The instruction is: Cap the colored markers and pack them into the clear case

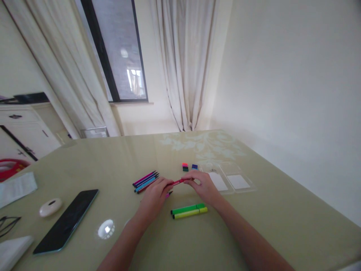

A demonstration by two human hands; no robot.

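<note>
A red felt-tip pen [177,182] stretches between my two hands above the table. My left hand [155,196] grips its left end, and the fingers of my right hand [203,186] pinch its right end; whether that end is a cap is hidden. Left of my left hand lie several uncapped felt-tip pens [145,181] in purple, blue and dark red, tips pointing right. A magenta pen [168,194] is partly hidden below my left hand. Closer to me, a green pen [187,208] and a yellow-green pen [190,213] lie side by side, both capped. Small coloured caps [185,166] stand beyond my hands.
A clear plastic case [251,189] with white inserts lies open right of my right hand. To the left are a dark tablet or phone [67,220], a round white case [50,207], a cable [9,224] and a white sheet [18,188]. A wall [296,131] borders the table on the right.
</note>
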